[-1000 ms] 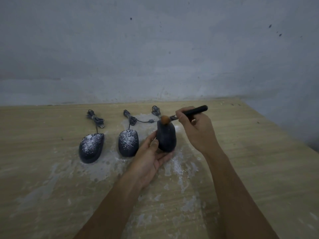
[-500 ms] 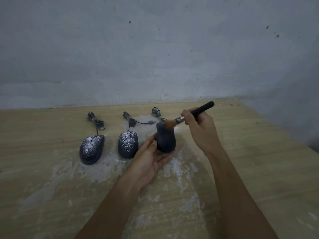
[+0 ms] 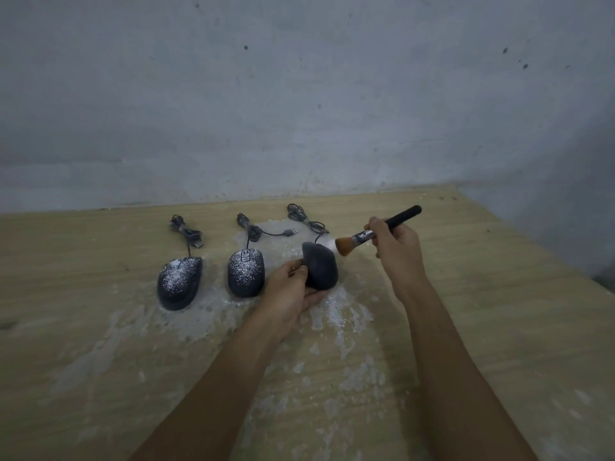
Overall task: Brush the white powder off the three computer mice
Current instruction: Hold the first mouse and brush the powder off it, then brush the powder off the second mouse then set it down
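Powder-streaked wooden table (image 3: 499, 327) fills the lower frame. At centre, the left hand (image 3: 288, 291) grips the tilted right mouse (image 3: 321, 267); the right hand (image 3: 396, 244) pinches the brush (image 3: 376, 231), bristles just right of it. Two powdered mice (image 3: 179, 281) (image 3: 246, 272) lie centre-left.

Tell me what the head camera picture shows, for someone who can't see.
A left hand holds a dark computer mouse tipped up over a wooden table, and the right hand holds a brush beside its top. The middle mouse and the far-left mouse lie nearby, speckled with white powder.
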The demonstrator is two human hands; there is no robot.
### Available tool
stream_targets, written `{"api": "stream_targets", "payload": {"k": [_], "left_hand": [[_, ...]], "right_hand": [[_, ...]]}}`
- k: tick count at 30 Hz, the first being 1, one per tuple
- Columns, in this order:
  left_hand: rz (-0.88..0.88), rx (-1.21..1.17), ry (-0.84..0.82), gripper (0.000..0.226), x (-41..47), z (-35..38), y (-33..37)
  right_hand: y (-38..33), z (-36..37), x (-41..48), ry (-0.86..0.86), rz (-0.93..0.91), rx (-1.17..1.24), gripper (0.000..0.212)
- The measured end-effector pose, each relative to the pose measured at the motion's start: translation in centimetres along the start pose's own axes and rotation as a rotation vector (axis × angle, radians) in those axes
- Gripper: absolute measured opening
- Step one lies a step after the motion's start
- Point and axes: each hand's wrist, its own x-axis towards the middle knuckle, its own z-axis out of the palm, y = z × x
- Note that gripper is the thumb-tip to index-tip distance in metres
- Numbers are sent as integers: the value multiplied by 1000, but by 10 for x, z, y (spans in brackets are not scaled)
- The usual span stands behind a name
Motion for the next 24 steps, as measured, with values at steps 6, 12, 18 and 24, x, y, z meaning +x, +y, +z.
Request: {"api": "stream_targets", "payload": {"k": [6, 12, 18, 24], "left_hand": [[3, 147, 123, 18, 16, 15, 8], [150, 464, 236, 22, 10, 16, 13], [221, 635, 281, 33, -5, 9, 18], [281, 632, 243, 28, -14, 1, 16]], "right_hand": [[2, 2, 0, 24, 53, 66, 22], [5, 5, -6, -17, 42, 19, 22], [2, 10, -13, -44, 46, 15, 23], [-2, 17, -24, -67, 55, 38, 25]]}}
